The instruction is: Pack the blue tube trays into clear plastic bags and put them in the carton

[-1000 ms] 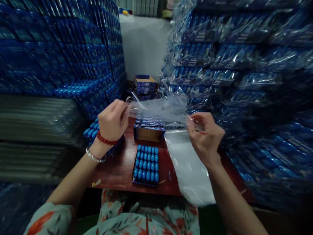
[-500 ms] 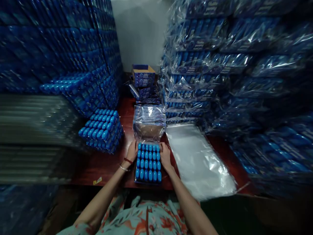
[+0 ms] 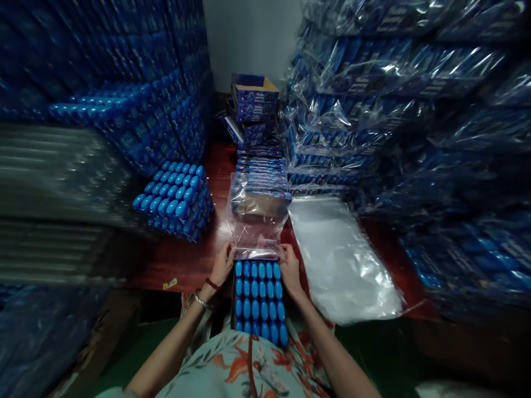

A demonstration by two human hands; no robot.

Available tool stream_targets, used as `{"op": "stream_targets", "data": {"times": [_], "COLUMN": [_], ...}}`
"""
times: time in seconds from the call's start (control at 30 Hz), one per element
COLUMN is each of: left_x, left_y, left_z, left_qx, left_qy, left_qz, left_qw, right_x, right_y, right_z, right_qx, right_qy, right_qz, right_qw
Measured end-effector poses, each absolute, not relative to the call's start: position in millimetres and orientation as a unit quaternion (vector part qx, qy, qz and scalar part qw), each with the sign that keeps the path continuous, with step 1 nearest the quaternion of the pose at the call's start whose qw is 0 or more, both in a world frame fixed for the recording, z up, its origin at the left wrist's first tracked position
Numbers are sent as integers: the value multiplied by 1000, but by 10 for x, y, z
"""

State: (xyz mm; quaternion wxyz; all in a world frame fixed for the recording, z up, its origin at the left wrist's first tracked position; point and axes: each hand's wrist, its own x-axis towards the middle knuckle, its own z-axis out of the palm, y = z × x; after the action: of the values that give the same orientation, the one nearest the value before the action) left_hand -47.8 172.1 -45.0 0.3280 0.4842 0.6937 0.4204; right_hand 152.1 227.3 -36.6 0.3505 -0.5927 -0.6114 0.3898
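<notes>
A dark tray point(image 3: 259, 298) filled with rows of blue capped tubes lies at the near edge of the red-brown table point(image 3: 186, 260), its near end hanging over my lap. My left hand point(image 3: 223, 263) grips the tray's far left corner together with the mouth of a clear plastic bag point(image 3: 257, 229). On the far right corner, my right hand point(image 3: 289, 269) pinches the same bag mouth. The bag stretches away from the tray toward a blue cardboard box point(image 3: 260, 199) behind it.
A stack of flat clear bags point(image 3: 340, 260) lies to the right. A block of blue tubes point(image 3: 176, 199) stands at the left. Walls of stacked blue packs point(image 3: 124, 94) and bagged packs point(image 3: 394, 110) rise on both sides. Blue boxes point(image 3: 254, 102) pile up at the back.
A second ago both hands held the clear bag up in the air. They dropped to the tray's far corners, and the tray has since slid toward me, past the table edge.
</notes>
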Motion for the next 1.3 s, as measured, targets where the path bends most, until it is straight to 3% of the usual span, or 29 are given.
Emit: {"op": "stream_targets", "data": {"times": [0.3, 0.43, 0.53, 0.73, 0.87, 1.13, 1.3], "left_x": [-460, -467, -514, -605, -542, -485, -563], "left_y": [1483, 1336, 1324, 1611, 1691, 1129, 1402], "left_z": [-394, -278, -229, -318, -297, -155, -121], "left_qx": [504, 535, 539, 452, 430, 446, 461], "left_qy": [705, 762, 756, 683, 676, 672, 617], "left_qz": [337, 170, 181, 410, 453, 499, 500], "left_qw": [367, 323, 325, 400, 392, 318, 397], "right_x": [1718, 1777, 1767, 1705, 1697, 1937, 1835], "right_y": [2033, 1911, 1926, 2149, 2157, 1779, 1924], "right_z": [-332, -274, -213, -154, -100, -209, -156], "right_qx": [-562, -578, -593, -559, -513, -503, -498], "right_qy": [-673, -716, -741, -758, -768, -740, -742], "right_qz": [409, 346, 284, 244, 281, 299, 291], "right_qw": [252, 185, 135, 233, 261, 333, 342]}}
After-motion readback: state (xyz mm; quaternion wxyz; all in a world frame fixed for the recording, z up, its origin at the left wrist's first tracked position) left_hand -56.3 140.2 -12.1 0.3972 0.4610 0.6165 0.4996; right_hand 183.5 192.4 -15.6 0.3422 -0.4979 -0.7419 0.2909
